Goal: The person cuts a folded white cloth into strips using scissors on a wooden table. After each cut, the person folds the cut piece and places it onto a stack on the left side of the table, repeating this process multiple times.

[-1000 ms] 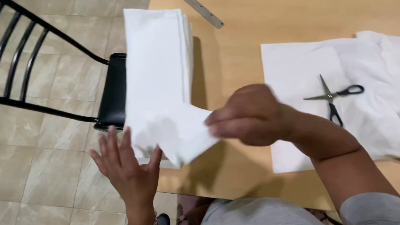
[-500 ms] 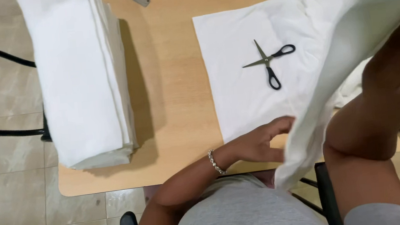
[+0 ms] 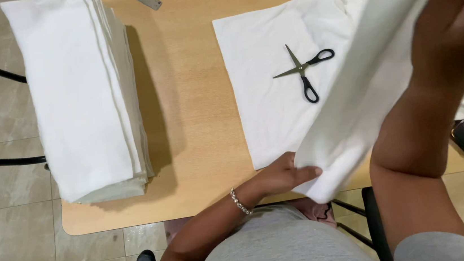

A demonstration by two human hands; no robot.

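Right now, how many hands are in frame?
2, both the person's own. The left hand pinches the lower end of the folded white cloth at the table's near edge; the right hand holds its upper end, raised at top right. No other hands show.

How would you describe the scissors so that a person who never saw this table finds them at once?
Look at the wooden table, then at the flat white cloth spread right of its middle. The scissors lie open on that cloth, the only dark, black-handled thing there, away from the folded stack.
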